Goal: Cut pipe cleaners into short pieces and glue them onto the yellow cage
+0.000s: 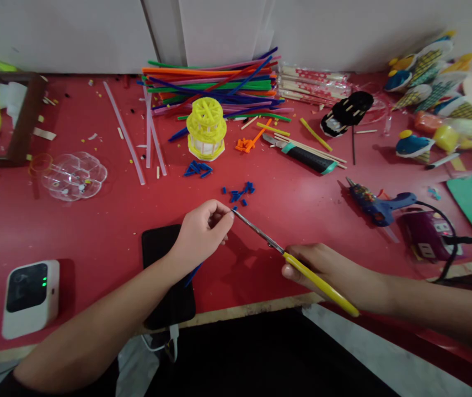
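My left hand [203, 230] pinches a blue pipe cleaner [193, 274], mostly hidden by the fingers, whose tail shows below the palm. Wrapped round the yellow handles of a pair of scissors [261, 234] is my right hand [322, 267]. The blade tips reach my left fingertips, at the end of the pipe cleaner. Just beyond the tips lie short cut blue pieces [240, 193], and a second pile of blue pieces [198, 169] sits farther back. A yellow fuzzy two-tiered model [206, 129] stands behind them.
Coloured pipe cleaners [219, 82] lie along the wall. A utility knife [306, 157], a hot glue gun [379, 204] and a purple power socket box [430, 234] are to the right. A black phone [170, 306] lies under my left forearm; a white device [31, 298] stands left.
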